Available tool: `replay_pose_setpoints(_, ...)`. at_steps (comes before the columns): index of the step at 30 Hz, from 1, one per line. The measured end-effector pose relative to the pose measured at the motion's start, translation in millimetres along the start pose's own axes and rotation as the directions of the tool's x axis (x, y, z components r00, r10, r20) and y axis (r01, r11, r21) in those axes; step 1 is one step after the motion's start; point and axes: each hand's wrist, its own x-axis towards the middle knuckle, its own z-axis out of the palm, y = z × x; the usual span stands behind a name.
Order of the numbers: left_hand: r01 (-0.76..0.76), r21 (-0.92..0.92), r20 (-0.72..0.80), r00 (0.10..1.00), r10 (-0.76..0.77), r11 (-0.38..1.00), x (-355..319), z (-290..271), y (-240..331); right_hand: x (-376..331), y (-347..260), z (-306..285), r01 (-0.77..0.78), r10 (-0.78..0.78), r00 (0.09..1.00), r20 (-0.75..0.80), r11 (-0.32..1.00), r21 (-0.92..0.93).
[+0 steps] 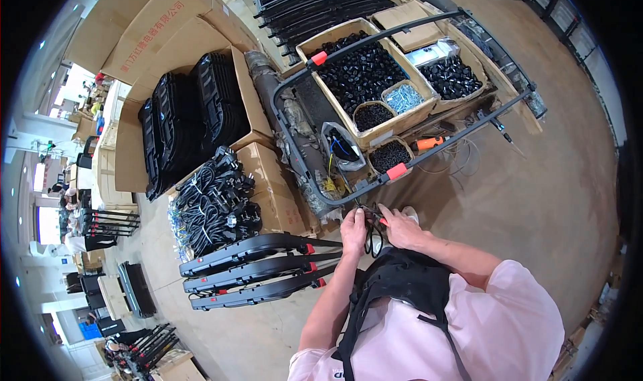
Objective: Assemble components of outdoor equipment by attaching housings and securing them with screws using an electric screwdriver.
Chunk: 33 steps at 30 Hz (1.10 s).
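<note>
A dark metal tube frame (315, 173) with red clips lies across open cardboard boxes in front of me. At its near corner both hands meet. My left hand (353, 230) grips a thin black cable (370, 242) that loops down below it. My right hand (400, 225) is closed on a small tool with a red handle, its tip at the cable by the frame's corner. Exactly what the tool is I cannot tell.
A box of small black parts (362, 73), small baskets of screws and caps (402, 98) and an orange-handled tool (429, 142) sit inside the frame. Black cable bundles (211, 207), stacked black panels (194, 120) and three black bars (254, 270) lie at my left. Bare floor is at right.
</note>
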Motion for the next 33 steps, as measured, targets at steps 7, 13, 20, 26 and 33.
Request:
replay_pose_setpoints(7, -0.009, 0.189, -0.079, 0.997, 0.025, 0.982, -3.1, 8.1, 2.7, 2.6, -2.3, -19.5, 0.040, -0.030, 0.991, 0.127, 0.996, -0.074)
replay_pose_setpoints(13, -0.008, 0.213, -0.085, 0.996, 0.026, 0.977, -2.3, 11.4, -5.2, 5.7, -2.9, -32.0, 0.141, -0.096, 0.974, 0.207, 0.967, -0.213)
replay_pose_setpoints(20, -0.044, 0.068, -0.092, 0.995, 0.050, 0.997, -0.8, 12.2, 6.2, 12.1, 15.6, -19.7, 0.247, -0.318, 0.946, -0.063, 0.832, -0.496)
replay_pose_setpoints(26, 0.113, 0.127, -0.122, 0.988, -0.097, 0.985, 10.3, 14.4, 28.6, 1.3, 10.4, -27.6, 0.244, -0.351, 0.934, -0.061, 0.755, -0.608)
replay_pose_setpoints(33, 0.045, 0.096, -0.024, 0.999, -0.043, 0.994, 24.4, 3.8, 26.0, -18.5, -14.5, -32.7, 0.169, -0.192, 0.981, -0.019, 0.903, -0.396)
